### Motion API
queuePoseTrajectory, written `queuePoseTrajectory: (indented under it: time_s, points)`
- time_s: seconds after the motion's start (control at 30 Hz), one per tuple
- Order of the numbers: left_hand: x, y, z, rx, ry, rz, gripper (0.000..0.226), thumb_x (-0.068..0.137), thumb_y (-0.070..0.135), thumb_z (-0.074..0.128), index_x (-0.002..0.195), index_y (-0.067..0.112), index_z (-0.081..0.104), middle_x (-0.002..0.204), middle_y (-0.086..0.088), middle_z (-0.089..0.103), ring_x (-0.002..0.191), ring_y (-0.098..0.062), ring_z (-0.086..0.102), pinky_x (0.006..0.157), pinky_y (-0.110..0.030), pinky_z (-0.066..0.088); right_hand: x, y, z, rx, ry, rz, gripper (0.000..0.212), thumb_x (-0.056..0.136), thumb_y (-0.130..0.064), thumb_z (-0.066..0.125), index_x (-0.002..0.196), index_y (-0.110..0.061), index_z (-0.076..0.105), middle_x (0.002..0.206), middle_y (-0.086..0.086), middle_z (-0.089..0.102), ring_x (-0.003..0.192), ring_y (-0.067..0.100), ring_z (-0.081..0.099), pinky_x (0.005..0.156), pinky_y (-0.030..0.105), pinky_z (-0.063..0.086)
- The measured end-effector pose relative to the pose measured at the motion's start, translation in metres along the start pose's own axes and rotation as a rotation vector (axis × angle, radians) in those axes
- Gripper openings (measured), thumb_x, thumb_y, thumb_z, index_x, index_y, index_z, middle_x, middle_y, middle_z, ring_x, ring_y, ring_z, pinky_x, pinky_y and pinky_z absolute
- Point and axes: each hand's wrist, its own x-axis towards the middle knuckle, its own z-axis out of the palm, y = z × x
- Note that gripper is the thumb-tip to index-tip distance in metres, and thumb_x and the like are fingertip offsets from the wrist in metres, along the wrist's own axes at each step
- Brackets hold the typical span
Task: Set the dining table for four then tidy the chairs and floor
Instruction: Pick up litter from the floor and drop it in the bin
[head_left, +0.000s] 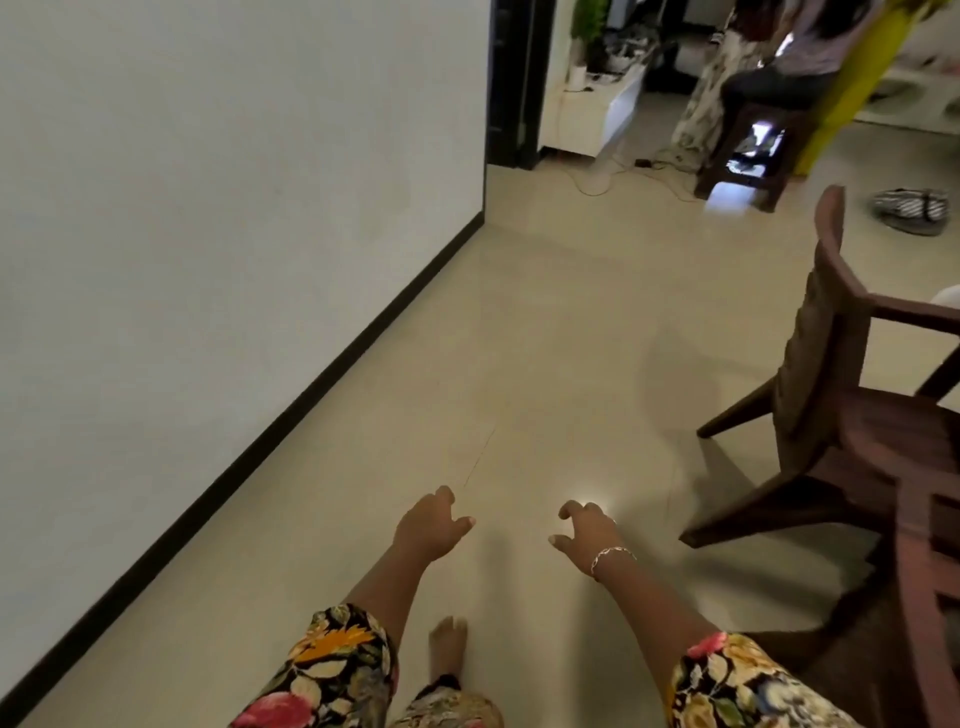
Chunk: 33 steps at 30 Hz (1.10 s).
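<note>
My left hand (431, 525) and my right hand (587, 530) hang in front of me over the beige floor (545, 338), fingers loosely curled, holding nothing. A thin bracelet sits on my right wrist. A dark wooden dining chair (831, 374) stands to my right, its back turned toward me and tilted in the wide view. A second wooden chair back (930, 571) fills the lower right corner. My bare foot (448, 647) shows between my floral sleeves. The dining table is out of view.
A white wall (208, 208) with a black skirting runs along the left. Ahead are a dark door frame (517, 78), a white cabinet (592, 114) with plants, cables on the floor, a seated person (789, 67), a small dark stool (748, 150) and a striped sandal (911, 210).
</note>
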Motion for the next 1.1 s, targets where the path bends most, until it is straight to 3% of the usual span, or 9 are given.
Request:
queuePoseTrajectory:
  time_s: [0.3,0.6,0.83,1.1]
  points:
    - [0.205,0.104,-0.111,0.082,-0.013,0.071,0.047,0.094,0.04,0.05,0.128,0.008,0.044,0.127,-0.013,0.053,0.118,-0.026,0.05,0.094,-0.031,0.039,0.166,-0.016,-0.139,0.182,0.081,0.125,0.044,0.09,-0.034,0.055,0.129,-0.016,0.044,0.129,0.009,0.045,0.115,0.026,0.05,0.093,0.03,0.04]
    - [0.4,0.29,-0.128,0.173,-0.119,0.23,0.047,0.093,0.04,0.051,0.127,0.009,0.046,0.123,-0.012,0.056,0.115,-0.025,0.052,0.09,-0.031,0.041,0.333,0.082,-0.294,0.167,0.142,0.238,0.046,0.091,-0.035,0.054,0.131,-0.016,0.042,0.133,0.01,0.042,0.122,0.028,0.043,0.098,0.035,0.04]
    - [0.52,0.451,-0.153,0.248,-0.147,0.358,0.045,0.093,0.041,0.05,0.127,0.011,0.046,0.122,-0.01,0.057,0.112,-0.024,0.053,0.088,-0.031,0.041,0.448,0.14,-0.455,0.359,0.299,0.331,0.046,0.09,-0.033,0.056,0.13,-0.013,0.044,0.132,0.014,0.042,0.119,0.032,0.046,0.097,0.035,0.04]
    - [0.66,0.597,-0.163,0.355,-0.18,0.487,0.043,0.093,0.04,0.051,0.123,0.01,0.049,0.119,-0.01,0.059,0.111,-0.024,0.054,0.085,-0.03,0.04,0.563,0.214,-0.561,0.438,0.394,0.423,0.045,0.091,-0.033,0.054,0.129,-0.013,0.043,0.132,0.014,0.042,0.121,0.034,0.045,0.097,0.037,0.04]
